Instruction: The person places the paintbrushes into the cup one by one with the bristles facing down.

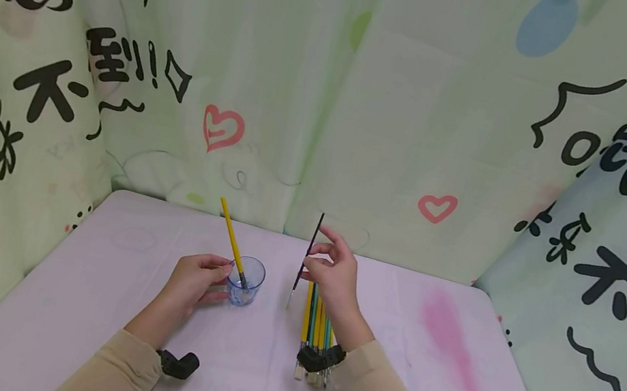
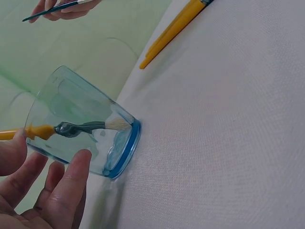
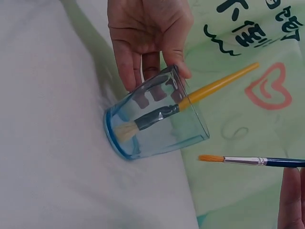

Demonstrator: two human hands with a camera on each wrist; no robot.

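Observation:
A clear bluish cup [image 1: 245,288] stands upright on the table, with a yellow-handled paintbrush [image 1: 230,230] leaning in it, bristles down. My left hand [image 1: 198,281] holds the cup from its left side, thumb near the rim and fingers along the wall. To the right of the cup, my right hand [image 1: 333,271] pinches a thin dark-handled paintbrush [image 1: 311,247], bristles pointing down. That brush shows orange-brown bristles and a silver ferrule [image 3: 240,161] in the right wrist view. Below the right hand lies a row of several yellow and teal paintbrushes [image 1: 317,321], partly hidden by the hand and wrist.
The table [image 1: 251,379] has a pale pinkish cover with a pink stain [image 1: 458,351] at the right. A pale green curtain [image 1: 283,80] with black lettering and red hearts hangs behind the table and along both sides.

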